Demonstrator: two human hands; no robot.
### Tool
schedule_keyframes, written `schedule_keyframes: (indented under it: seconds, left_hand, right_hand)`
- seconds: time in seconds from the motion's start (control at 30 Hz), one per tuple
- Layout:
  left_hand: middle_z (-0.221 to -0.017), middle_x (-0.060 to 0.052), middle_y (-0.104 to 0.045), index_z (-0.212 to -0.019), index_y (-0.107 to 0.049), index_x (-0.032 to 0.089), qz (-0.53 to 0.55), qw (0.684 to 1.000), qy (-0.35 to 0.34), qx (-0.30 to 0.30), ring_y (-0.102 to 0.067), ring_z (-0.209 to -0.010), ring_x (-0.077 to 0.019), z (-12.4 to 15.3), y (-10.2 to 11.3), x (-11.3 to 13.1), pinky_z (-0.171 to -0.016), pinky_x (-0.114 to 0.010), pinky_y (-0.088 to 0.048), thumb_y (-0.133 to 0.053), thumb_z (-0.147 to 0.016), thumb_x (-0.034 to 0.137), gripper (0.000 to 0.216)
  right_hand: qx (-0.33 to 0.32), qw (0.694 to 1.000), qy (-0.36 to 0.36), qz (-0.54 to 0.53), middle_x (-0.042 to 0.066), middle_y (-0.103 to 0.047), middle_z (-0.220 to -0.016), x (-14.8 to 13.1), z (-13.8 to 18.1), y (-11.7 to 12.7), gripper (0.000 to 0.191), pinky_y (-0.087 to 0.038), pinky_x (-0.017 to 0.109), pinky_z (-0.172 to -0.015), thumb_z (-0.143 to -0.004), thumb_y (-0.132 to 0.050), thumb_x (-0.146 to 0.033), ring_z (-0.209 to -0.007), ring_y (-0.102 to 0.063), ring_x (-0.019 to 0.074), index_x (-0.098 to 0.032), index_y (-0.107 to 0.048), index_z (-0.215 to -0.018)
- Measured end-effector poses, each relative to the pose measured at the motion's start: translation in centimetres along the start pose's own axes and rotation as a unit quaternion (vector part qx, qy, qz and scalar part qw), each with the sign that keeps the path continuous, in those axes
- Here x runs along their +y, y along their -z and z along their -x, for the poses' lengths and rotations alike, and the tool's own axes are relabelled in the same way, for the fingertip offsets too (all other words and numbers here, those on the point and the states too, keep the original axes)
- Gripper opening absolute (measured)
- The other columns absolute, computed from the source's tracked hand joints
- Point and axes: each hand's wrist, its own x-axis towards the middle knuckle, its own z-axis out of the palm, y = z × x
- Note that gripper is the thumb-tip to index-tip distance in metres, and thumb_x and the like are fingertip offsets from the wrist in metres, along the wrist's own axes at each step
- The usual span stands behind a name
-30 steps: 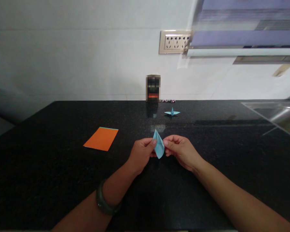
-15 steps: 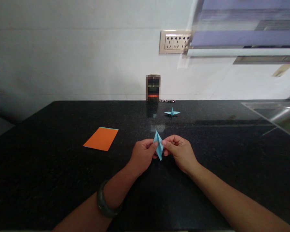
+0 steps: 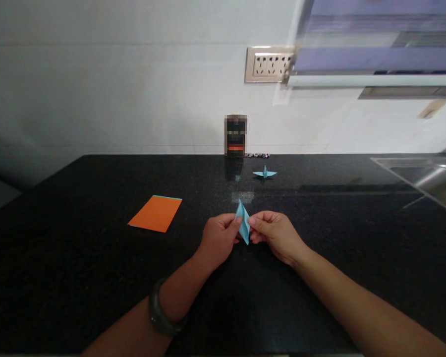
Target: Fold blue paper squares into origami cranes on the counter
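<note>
A folded piece of light blue origami paper [image 3: 244, 226], narrow and diamond-shaped, is held between my hands above the dark countertop. My left hand [image 3: 220, 239] pinches its left side, thumb on the near face and fingers mostly hidden behind. On its right edge, the thumb and fingers of my right hand [image 3: 277, 234] are closed. Farther back stands a finished light blue paper crane [image 3: 265, 172] with its wings spread. To the left of my hands lies a stack of square paper [image 3: 155, 214], orange on top with a green edge showing.
The black speckled countertop [image 3: 78, 267] runs back to a white wall. Against the wall stands a blurred dark upright object [image 3: 236, 136], with a beaded strand [image 3: 258, 155] beside it. A metal sink [image 3: 434, 181] is at the right, and a socket panel [image 3: 269, 65] above.
The blue paper has tilted slightly and its lower tip has risen a little. Both hands keep their grip; my right hand has shifted very slightly.
</note>
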Motion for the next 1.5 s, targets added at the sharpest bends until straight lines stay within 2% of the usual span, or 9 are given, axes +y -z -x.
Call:
schedule_keyframes:
  seconds: [0.23, 0.7, 0.83, 1.0, 1.1, 1.17, 1.33, 1.43, 1.5]
  left_hand:
    - [-0.061, -0.002, -0.063, -0.076, -0.066, 0.015, -0.001, 1.0, 0.001, -0.011, -0.058, -0.054, -0.013, 0.1, 0.0, 0.2, -0.048, -0.022, -0.045, -0.051, -0.077, 0.036, 0.026]
    - [-0.061, -0.003, -0.064, -0.074, -0.064, 0.013, 0.068, 0.996, 0.051, -0.014, -0.057, -0.053, -0.0115, 0.1, -0.2, 0.4, -0.047, -0.02, -0.043, -0.056, -0.073, 0.037, 0.025]
    - [-0.06, -0.002, -0.062, -0.073, -0.064, 0.013, 0.06, 0.997, 0.036, -0.023, -0.056, -0.053, -0.0109, 0.0, 0.0, 0.3, -0.047, -0.02, -0.042, -0.055, -0.074, 0.038, 0.026]
    - [-0.056, -0.001, -0.059, -0.072, -0.066, 0.014, 0.042, 0.996, 0.007, -0.082, -0.051, -0.048, -0.0095, 0.2, -0.1, 0.2, -0.045, -0.02, -0.039, -0.054, -0.074, 0.043, 0.031]
    - [-0.052, 0.0, -0.055, -0.069, -0.067, 0.015, 0.027, 0.992, -0.004, -0.122, -0.045, -0.044, -0.0078, 0.4, -0.2, 0.3, -0.043, -0.019, -0.034, -0.052, -0.075, 0.043, 0.032]
    - [-0.051, 0.001, -0.053, -0.067, -0.068, 0.016, 0.019, 0.99, -0.008, -0.142, -0.041, -0.043, -0.0069, 0.5, -0.1, 0.4, -0.043, -0.019, -0.032, -0.052, -0.075, 0.04, 0.03]
    - [-0.052, 0.003, -0.046, -0.055, -0.064, 0.015, -0.019, 0.991, -0.039, -0.127, -0.039, -0.048, -0.0068, 0.6, -0.1, 0.3, -0.046, -0.02, -0.029, -0.058, -0.07, 0.032, 0.024]
    - [-0.048, 0.003, -0.046, -0.052, -0.062, 0.015, -0.006, 0.99, -0.01, -0.139, -0.038, -0.045, -0.0067, 0.6, -0.1, 0.4, -0.044, -0.021, -0.028, -0.059, -0.068, 0.033, 0.025]
    - [-0.047, 0.002, -0.048, -0.054, -0.062, 0.014, 0.024, 0.991, 0.017, -0.133, -0.039, -0.043, -0.0071, 0.4, -0.1, 0.3, -0.044, -0.021, -0.03, -0.058, -0.069, 0.034, 0.025]
  right_hand:
    - [0.032, 0.994, 0.065, 0.076, -0.002, -0.059, -0.049, -0.2, 0.0, -0.3, 0.028, -0.041, 0.018, -0.041, -0.058, -0.073, -0.037, -0.04, -0.05, 0.0067, -0.013, -0.06, -0.062]
    - [0.06, 0.972, 0.133, 0.185, 0.0, -0.059, -0.051, 0.3, 0.3, -0.4, 0.026, -0.036, 0.021, -0.04, -0.068, -0.065, -0.039, -0.042, -0.047, 0.0087, -0.016, -0.055, -0.061]
    - [0.029, 0.969, 0.143, 0.199, -0.001, -0.058, -0.053, -0.3, 0.4, -0.3, 0.023, -0.038, 0.021, -0.042, -0.069, -0.064, -0.038, -0.044, -0.048, 0.0086, -0.016, -0.058, -0.061]
    - [-0.019, 0.982, 0.138, 0.131, -0.003, -0.056, -0.062, -0.6, 0.1, 0.7, 0.029, -0.038, 0.019, -0.04, -0.067, -0.066, -0.037, -0.048, -0.048, 0.0079, -0.018, -0.06, -0.088]
    - [-0.063, 0.985, 0.108, 0.117, -0.003, -0.056, -0.059, -0.6, 0.1, 0.9, 0.026, -0.036, 0.018, -0.041, -0.064, -0.069, -0.036, -0.046, -0.046, 0.0069, -0.016, -0.061, -0.079]
    - [-0.062, 0.988, 0.096, 0.102, -0.004, -0.055, -0.055, -0.6, 0.3, 0.8, 0.023, -0.034, 0.018, -0.041, -0.062, -0.071, -0.035, -0.044, -0.044, 0.006, -0.016, -0.059, -0.068]
    - [-0.047, 0.989, 0.104, 0.099, -0.004, -0.052, -0.05, -0.6, 0.4, 0.5, 0.028, -0.03, 0.018, -0.038, -0.059, -0.072, -0.035, -0.042, -0.04, 0.0052, -0.015, -0.054, -0.052]
    - [-0.067, 0.985, 0.096, 0.122, -0.004, -0.052, -0.05, -0.6, 0.3, 0.6, 0.028, -0.031, 0.019, -0.039, -0.063, -0.07, -0.037, -0.042, -0.041, 0.0057, -0.015, -0.055, -0.055]
    - [-0.067, 0.984, 0.099, 0.135, -0.003, -0.054, -0.054, -0.7, 0.3, 0.6, 0.026, -0.035, 0.019, -0.041, -0.069, -0.064, -0.04, -0.044, -0.044, 0.0064, -0.015, -0.059, -0.065]
